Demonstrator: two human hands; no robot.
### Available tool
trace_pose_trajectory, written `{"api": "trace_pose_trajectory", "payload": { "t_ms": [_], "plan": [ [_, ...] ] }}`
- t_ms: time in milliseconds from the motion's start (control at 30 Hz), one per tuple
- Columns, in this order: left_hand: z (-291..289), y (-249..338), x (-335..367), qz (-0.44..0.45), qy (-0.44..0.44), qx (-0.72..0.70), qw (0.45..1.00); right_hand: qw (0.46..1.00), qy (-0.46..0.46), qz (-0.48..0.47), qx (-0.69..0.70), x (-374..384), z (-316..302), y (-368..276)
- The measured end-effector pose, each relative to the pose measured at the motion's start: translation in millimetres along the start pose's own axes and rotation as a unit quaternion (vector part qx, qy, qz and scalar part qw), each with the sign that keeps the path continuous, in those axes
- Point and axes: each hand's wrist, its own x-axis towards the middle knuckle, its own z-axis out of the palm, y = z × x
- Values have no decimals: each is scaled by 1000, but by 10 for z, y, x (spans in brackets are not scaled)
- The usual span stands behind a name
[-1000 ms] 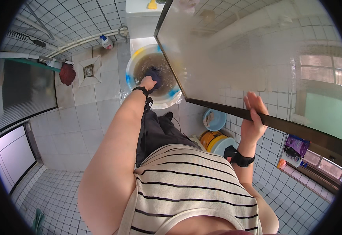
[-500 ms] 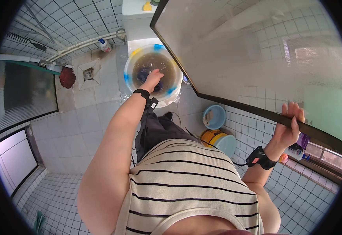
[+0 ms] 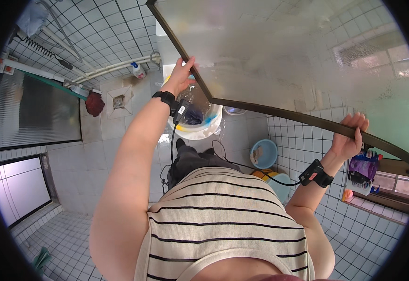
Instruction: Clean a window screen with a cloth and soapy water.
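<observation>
A large window screen [image 3: 279,56], a hazy wet sheet in a dark bronze frame, tilts across the upper right. My left hand [image 3: 180,78] grips its left frame edge, above the basin. Lower right, my right hand [image 3: 347,140] holds the bottom frame bar, thumb on the near side and fingers behind. Under my left hand is a white basin [image 3: 200,134] with blue and yellow patches, holding murky water. A dark purple-blue cloth [image 3: 193,116] lies in that water. The screen hides part of the basin.
Light blue tub [image 3: 270,157] and a yellow bucket stand on the floor right of my legs. Bottles [image 3: 361,175] crowd the window ledge at right. At left are a floor drain [image 3: 118,101], a dark red mop head [image 3: 94,104] and a pump bottle [image 3: 138,70]. Cables hang from my wrist devices.
My left hand has come up out of the basin water and taken hold of the screen's left frame edge. The screen has shifted left in view; my right hand keeps its hold.
</observation>
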Motion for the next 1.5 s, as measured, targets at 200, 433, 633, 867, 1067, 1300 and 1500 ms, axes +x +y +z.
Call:
{"api": "trace_pose_trajectory", "payload": {
  "t_ms": [200,433,633,867,1067,1300,1500],
  "plan": [
    [42,382,-57,93,-18,21,995,999,1,-10,39,64,-54,-88],
    [277,728,-172,151,-31,10,988,999,12,-27,40,108,45,-276],
    [355,944,-251,187,-55,4,981,999,11,-16,47,246,38,-400],
    [383,999,-271,204,-63,-4,977,997,-9,-21,76,379,81,-421],
    [490,1009,-177,184,-44,63,980,998,-4,-59,11,337,101,-501],
    [-9,471,-4,-3,29,187,982,995,-11,-93,-38,361,319,-263],
    [386,156,-193,-57,-52,171,982,985,49,-115,-121,179,474,-543]
  ]
}}
